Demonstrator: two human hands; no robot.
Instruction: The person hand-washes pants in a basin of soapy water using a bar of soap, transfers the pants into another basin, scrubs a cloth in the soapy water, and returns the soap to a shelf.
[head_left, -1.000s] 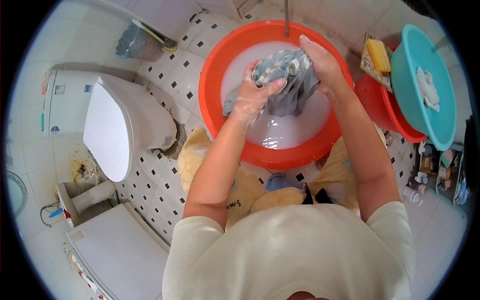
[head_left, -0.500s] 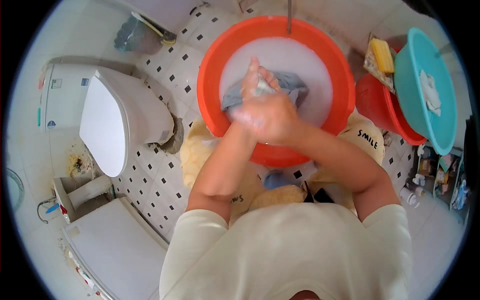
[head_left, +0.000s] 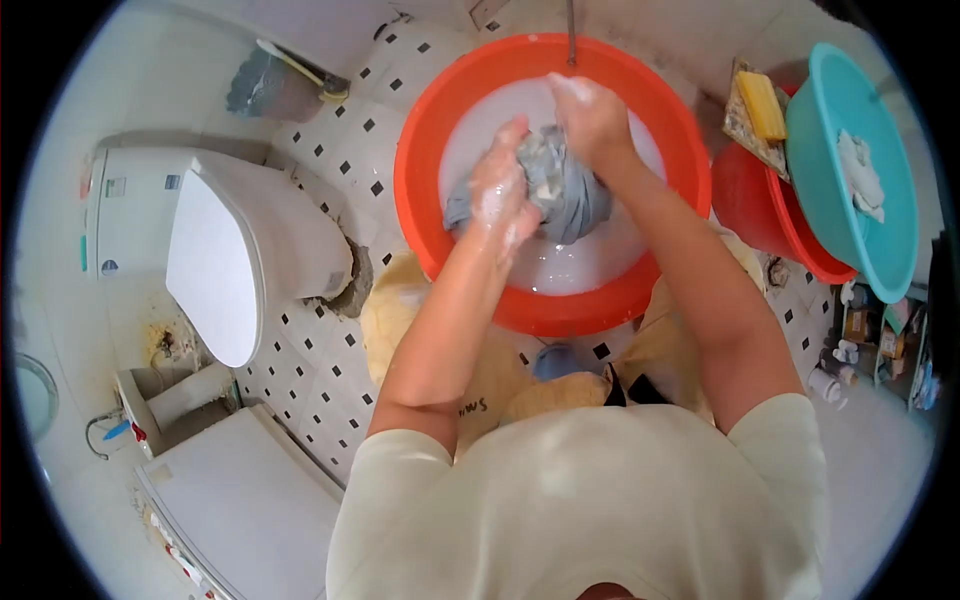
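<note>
A large orange basin (head_left: 425,130) holds cloudy, sudsy water (head_left: 490,115) and a wet grey garment (head_left: 575,200), bunched up and partly lifted out of the water. My left hand (head_left: 503,190), covered with white foam, is closed on the garment's left side. Higher and to the right, my right hand (head_left: 597,125) is closed at the garment's upper edge, with foam on its fingers. Between the hands the cloth hangs in folds, with a whitish soapy patch. Some fingertips are hidden by the hands and cloth.
To the right, a teal basin (head_left: 830,150) with a white cloth (head_left: 860,175) leans over a red basin (head_left: 745,205). A yellow bar (head_left: 762,105) lies on a board beside it. A toilet (head_left: 215,265) stands left, a small shelf (head_left: 885,340) far right.
My hands were together over the basin, the right crossing in front of the left. Now they are apart, the right farther up and right, and the garment is lifted between them.
</note>
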